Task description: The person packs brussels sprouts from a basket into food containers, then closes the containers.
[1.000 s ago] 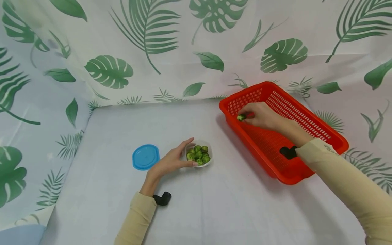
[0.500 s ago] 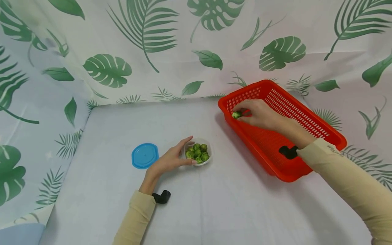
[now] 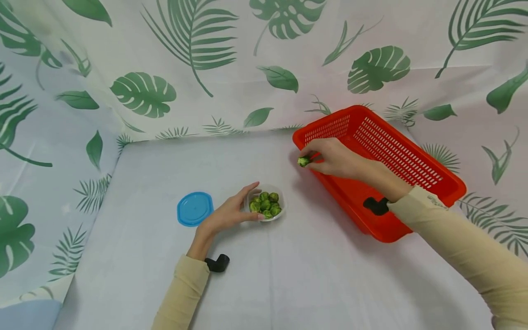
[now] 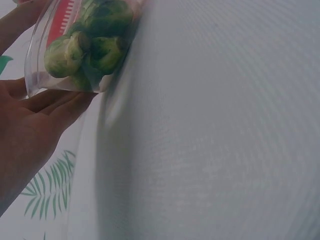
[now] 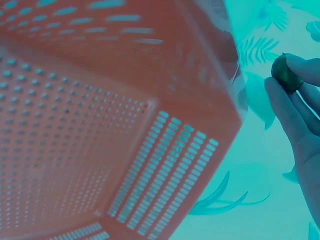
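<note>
A small clear plastic container (image 3: 283, 208) filled with several Brussels sprouts (image 3: 266, 205) sits mid-table. My left hand (image 3: 231, 213) grips it from the left, thumb on the near side and fingers round the far side; the left wrist view shows the sprouts (image 4: 85, 55) through its clear wall. Between thumb and fingertips my right hand (image 3: 334, 158) pinches one Brussels sprout (image 3: 303, 161), held just past the left rim of the red basket (image 3: 342, 197). The right wrist view shows this sprout (image 5: 286, 75) in the fingers, outside the basket wall (image 5: 165, 170).
Left of the container lies a blue lid (image 3: 195, 209) flat on the white-covered table (image 3: 231, 293). The perforated red basket stands at the right, under my right forearm. Leaf-printed sheets (image 3: 231, 110) rise behind and along both sides.
My right hand has moved left with the sprout, from over the basket's inside to beyond its left rim. The left hand keeps its grip on the container.
</note>
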A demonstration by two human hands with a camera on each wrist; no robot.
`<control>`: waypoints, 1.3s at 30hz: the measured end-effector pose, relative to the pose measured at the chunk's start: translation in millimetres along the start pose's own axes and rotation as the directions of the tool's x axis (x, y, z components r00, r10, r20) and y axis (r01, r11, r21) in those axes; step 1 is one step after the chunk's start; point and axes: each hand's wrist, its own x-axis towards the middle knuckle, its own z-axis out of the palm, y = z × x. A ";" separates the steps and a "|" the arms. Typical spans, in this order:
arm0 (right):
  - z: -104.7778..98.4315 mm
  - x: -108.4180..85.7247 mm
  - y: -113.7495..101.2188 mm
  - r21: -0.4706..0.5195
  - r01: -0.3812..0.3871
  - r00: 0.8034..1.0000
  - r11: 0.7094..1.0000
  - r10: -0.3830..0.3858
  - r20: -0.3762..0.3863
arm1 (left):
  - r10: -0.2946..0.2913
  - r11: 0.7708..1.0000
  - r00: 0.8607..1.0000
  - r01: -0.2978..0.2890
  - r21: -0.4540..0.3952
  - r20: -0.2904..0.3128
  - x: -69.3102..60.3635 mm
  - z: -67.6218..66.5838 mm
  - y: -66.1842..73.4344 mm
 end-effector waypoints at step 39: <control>89.4 34.2 -47.1 0.062 0.100 0.982 0.993 -0.109 0.154 | -0.046 0.998 0.999 0.046 -0.040 -0.012 -2.6 1.1 -0.6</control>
